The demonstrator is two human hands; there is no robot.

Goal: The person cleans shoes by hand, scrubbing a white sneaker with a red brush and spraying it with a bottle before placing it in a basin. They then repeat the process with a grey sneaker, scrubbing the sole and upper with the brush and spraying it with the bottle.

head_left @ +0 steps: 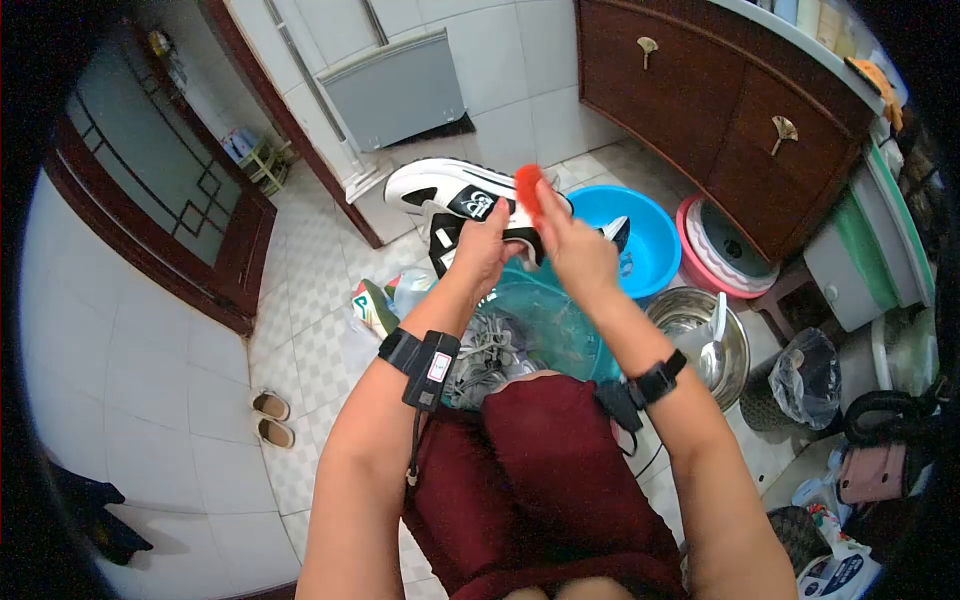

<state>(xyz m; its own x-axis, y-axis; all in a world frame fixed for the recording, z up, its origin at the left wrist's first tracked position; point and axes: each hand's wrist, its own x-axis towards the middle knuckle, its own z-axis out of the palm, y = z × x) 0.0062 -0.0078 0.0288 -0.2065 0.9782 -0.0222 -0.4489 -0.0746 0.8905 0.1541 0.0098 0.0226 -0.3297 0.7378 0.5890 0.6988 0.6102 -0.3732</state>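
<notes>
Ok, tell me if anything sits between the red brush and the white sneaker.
Nothing visible does. The right hand holds the red brush right up against the white sneaker, which the left hand grips. No other thing comes between brush and shoe.

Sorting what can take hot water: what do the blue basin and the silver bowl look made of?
Blue basin: likely plastic, given its uniform bright colour and smooth, slightly glossy wall. Silver bowl: probably stainless steel, given its mirror-like grey reflections.

Blue basin (655, 235), steel bowl (682, 318), floor slippers (272, 418)
</notes>
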